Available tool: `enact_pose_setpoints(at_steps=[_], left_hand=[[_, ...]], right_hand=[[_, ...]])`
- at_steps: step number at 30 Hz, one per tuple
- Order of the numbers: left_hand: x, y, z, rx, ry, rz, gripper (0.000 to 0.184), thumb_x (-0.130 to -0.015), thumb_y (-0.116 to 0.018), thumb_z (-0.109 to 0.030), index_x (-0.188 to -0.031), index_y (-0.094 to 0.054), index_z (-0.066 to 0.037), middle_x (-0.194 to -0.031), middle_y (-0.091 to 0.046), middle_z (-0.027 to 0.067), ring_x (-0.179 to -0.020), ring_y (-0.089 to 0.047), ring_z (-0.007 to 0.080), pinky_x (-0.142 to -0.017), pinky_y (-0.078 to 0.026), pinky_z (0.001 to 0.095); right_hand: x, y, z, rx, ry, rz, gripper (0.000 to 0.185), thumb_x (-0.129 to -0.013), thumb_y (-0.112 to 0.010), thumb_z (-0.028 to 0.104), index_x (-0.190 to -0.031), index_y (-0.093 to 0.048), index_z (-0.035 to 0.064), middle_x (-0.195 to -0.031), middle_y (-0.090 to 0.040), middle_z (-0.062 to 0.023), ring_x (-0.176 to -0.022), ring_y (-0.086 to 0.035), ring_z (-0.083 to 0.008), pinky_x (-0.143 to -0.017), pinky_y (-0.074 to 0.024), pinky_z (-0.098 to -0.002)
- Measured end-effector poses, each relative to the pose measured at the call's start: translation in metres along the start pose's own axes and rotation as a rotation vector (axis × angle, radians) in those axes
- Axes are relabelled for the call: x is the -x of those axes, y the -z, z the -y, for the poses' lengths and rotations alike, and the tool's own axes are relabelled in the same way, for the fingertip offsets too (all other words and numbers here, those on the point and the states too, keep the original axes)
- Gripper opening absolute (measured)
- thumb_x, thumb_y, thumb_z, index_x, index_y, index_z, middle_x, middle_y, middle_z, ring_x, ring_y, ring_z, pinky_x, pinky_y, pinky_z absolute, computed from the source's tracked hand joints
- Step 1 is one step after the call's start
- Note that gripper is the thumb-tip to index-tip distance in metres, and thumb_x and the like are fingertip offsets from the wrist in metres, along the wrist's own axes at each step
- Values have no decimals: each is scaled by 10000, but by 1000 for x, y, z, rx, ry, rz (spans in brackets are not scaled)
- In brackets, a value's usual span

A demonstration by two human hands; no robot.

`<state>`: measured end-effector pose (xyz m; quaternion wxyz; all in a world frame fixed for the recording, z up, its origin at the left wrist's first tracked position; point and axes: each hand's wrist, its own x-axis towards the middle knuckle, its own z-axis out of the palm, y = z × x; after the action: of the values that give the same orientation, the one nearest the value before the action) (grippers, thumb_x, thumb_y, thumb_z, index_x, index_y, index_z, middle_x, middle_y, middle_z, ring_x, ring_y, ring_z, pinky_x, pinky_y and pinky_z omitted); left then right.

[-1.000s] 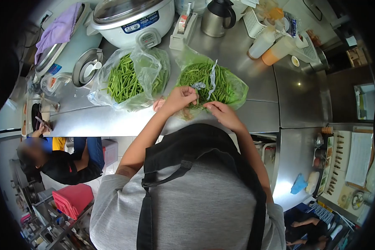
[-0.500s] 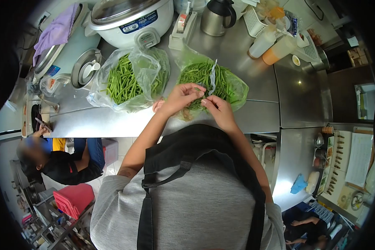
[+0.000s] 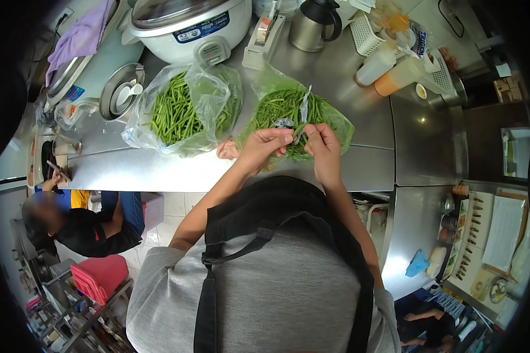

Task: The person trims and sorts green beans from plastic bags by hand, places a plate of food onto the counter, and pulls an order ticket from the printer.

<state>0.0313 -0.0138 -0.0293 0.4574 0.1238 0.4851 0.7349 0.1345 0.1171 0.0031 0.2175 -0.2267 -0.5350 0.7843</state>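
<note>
Over the front of an open green plastic bag (image 3: 343, 120) of long green beans, my left hand (image 3: 262, 146) and my right hand (image 3: 326, 147) face each other. Both pinch a short green bean (image 3: 299, 129) between thumb and fingertips. A crumpled clear and dark piece of plastic (image 3: 284, 123) lies on the beans just behind my left fingers. To the left stands a clear plastic bag (image 3: 215, 97) with a heap of cut green beans (image 3: 175, 112). A pinkish crumpled item (image 3: 227, 150) rests near my left wrist.
Behind the bags are a rice cooker (image 3: 188, 29), a tape dispenser (image 3: 264, 44) and a steel jug (image 3: 310, 26). Squeeze bottles (image 3: 378, 65) and a white basket (image 3: 365, 35) stand at the back right. Metal bowls (image 3: 119, 94) sit left. A seated person (image 3: 94, 229) is at the lower left.
My right hand has turned more upright and shifted right. My left hand has moved slightly lower, and a green bean now shows between my fingertips. The view has shifted a little.
</note>
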Motion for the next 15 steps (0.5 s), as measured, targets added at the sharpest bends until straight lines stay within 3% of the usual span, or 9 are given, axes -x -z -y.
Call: enact_pose_setpoints(at_steps=[2,5,8,11,15], left_hand=[[4,-5,-6,9,-16,-2,247,-856,-689,-78,-1095,-680,-15,-833,-657,-8,-686,-563,48,-613,-461,183],[0,-2,-6,-198,-242,44,263,-860,-685,-72,-1115,-674,-7,-836,-629,-17,-687,-544,37,-609,-444,176],[-2,7,-15,-559,-410,56,254,-862,-680,-64,-1105,-672,10,-832,-604,-14,-699,-530,37,-617,-434,177],[1,6,-26,-637,-350,42,224,-877,-669,-77,-1075,-675,29,-841,-610,-10,-707,-515,33,-617,-423,183],[-1,0,-20,-306,-220,-47,214,-891,-657,-93,-1073,-673,18,-884,-641,-3,-713,-525,30,-619,-426,189]], right_hand=[[-1,0,2,62,-23,39,167,-942,-608,183,-860,-586,40,-698,-486,56,-586,-358,-15,-516,-293,-192],[0,2,-5,295,30,58,165,-930,-627,181,-856,-603,35,-693,-493,61,-603,-385,-19,-535,-322,-192],[-2,3,-9,378,105,92,162,-917,-642,172,-846,-618,29,-685,-509,64,-617,-412,-21,-551,-344,-194],[-1,0,-1,452,99,113,162,-912,-647,168,-839,-619,26,-661,-504,62,-608,-403,-19,-547,-341,-194],[-1,-3,-2,479,96,137,171,-910,-645,160,-829,-604,16,-649,-496,59,-603,-395,-23,-546,-342,-200]])
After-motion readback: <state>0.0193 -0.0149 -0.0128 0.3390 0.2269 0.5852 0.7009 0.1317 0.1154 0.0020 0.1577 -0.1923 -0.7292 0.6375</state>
